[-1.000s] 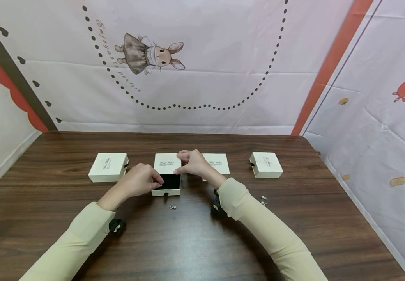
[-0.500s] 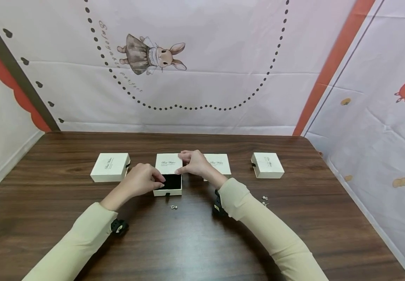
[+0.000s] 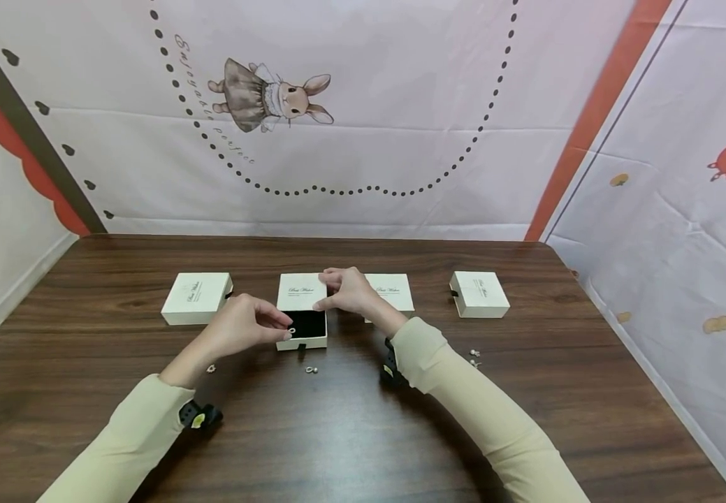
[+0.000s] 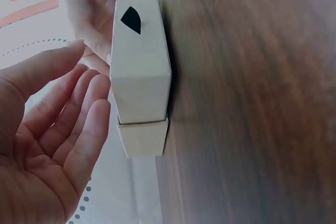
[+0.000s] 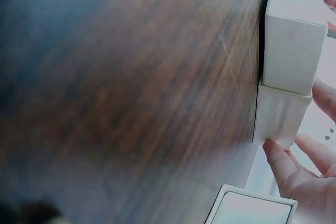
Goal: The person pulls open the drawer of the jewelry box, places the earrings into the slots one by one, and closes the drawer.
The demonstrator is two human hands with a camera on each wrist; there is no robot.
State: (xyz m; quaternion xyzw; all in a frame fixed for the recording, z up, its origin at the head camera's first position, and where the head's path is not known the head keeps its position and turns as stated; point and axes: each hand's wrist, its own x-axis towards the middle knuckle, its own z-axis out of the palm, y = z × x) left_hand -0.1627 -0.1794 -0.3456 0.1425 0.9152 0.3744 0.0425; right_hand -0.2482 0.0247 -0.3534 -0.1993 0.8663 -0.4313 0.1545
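Note:
A white drawer-style jewelry box [image 3: 302, 290] lies on the table with its black-lined tray [image 3: 312, 325] pulled out toward me. On the lining's left side sits a tiny ring-shaped jewelry piece [image 3: 292, 330], right by the fingertips of my left hand [image 3: 237, 328]. In the left wrist view, that hand's thumb and fingers are apart with nothing visible between them. My right hand [image 3: 353, 293] holds the box cover at its right side. The right wrist view shows its fingers [image 5: 281, 163] against the end of the white cover [image 5: 283, 116].
More closed white boxes stand in the row: one at left [image 3: 195, 299], one partly behind my right wrist [image 3: 394, 290], one at right [image 3: 478, 295]. Small earrings [image 3: 311, 370] lie before the pulled-out tray, with other jewelry pieces at right [image 3: 474, 356] and left [image 3: 211, 369].
My left hand has drawn slightly back left and its fingers have parted, exposing the ring-shaped piece on the black lining. The right hand stays on the box.

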